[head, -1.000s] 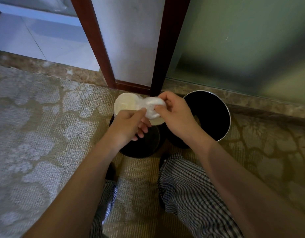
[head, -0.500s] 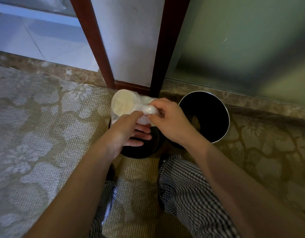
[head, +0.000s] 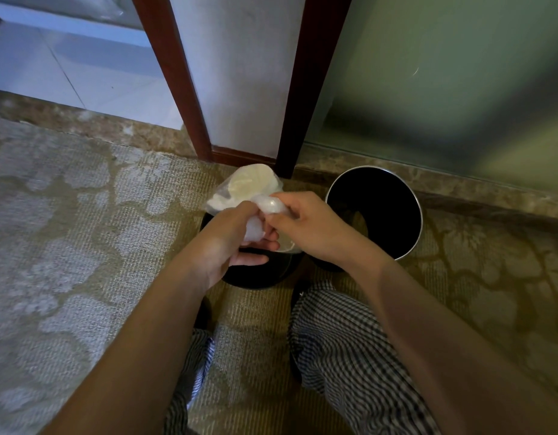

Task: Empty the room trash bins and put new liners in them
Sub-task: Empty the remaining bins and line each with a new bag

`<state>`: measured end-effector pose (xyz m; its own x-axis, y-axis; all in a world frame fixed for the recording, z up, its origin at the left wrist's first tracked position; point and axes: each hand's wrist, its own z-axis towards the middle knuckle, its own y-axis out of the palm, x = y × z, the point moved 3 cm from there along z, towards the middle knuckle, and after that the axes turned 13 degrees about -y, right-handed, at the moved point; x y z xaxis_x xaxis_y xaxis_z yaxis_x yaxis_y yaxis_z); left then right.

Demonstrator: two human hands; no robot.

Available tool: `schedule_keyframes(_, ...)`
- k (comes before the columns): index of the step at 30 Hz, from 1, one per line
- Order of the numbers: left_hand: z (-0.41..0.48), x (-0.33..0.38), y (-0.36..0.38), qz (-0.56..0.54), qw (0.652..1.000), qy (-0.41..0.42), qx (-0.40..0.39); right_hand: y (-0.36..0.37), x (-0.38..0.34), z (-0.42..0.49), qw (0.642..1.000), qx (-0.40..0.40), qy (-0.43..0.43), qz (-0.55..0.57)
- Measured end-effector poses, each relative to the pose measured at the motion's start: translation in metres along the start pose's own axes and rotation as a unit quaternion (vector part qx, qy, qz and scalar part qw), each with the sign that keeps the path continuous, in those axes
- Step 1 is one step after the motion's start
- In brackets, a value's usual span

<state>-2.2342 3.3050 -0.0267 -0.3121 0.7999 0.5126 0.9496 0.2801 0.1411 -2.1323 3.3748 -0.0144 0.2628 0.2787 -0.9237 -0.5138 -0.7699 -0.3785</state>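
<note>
Frame centre: your left hand (head: 229,246) and right hand (head: 315,229) both pinch the twisted neck of a translucent white plastic liner bag (head: 249,188) of rubbish above a round black bin (head: 255,276) — seemingly knotting it. Next: pull tight, then reline.

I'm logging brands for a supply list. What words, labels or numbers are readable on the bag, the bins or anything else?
None can be read.
The clear bag, pinched by the left hand and right hand, shows no print.
The left bin and right bin show no label.
</note>
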Motion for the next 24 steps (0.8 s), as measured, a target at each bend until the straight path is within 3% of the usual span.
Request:
schedule_keyframes(6, -0.003, 0.001, -0.003, -0.011, 1.0, 0.023, 0.011, 0.005, 0.0, -0.001, 0.995, -0.081, -0.016, -0.062)
schedule_keyframes(8, -0.003, 0.001, -0.003, 0.003, 1.0, 0.021, -0.001, -0.001, 0.0, -0.002, 0.999, -0.036, 0.007, -0.004)
schedule_keyframes(11, -0.004, 0.003, 0.001, 0.031, 0.999, 0.029, -0.01, -0.013, 0.003, -0.002, 0.993, 0.099, 0.033, 0.063)
schedule_keyframes(14, -0.004, 0.005, 0.006, 0.082, 0.996, 0.042, 0.001, -0.019, 0.005, -0.002, 0.986, 0.165, 0.014, -0.02)
schedule_keyframes(16, -0.004, 0.006, 0.008, 0.132, 0.99, 0.05, 0.013, -0.021, -0.001, -0.004, 0.984, 0.143, -0.037, -0.102)
schedule_keyframes(18, -0.003, 0.006, 0.01, 0.169, 0.984, 0.054, 0.029, -0.016, -0.004, -0.005, 0.988, 0.078, -0.067, -0.112)
schedule_keyframes(20, -0.003, 0.006, 0.013, 0.175, 0.983, 0.047, 0.032, -0.009, -0.004, -0.005, 0.996, 0.028, -0.041, -0.067)
schedule_keyframes(24, -0.001, 0.008, 0.017, 0.116, 0.992, 0.019, 0.04, -0.011, 0.01, -0.004, 0.996, 0.025, 0.015, -0.079)
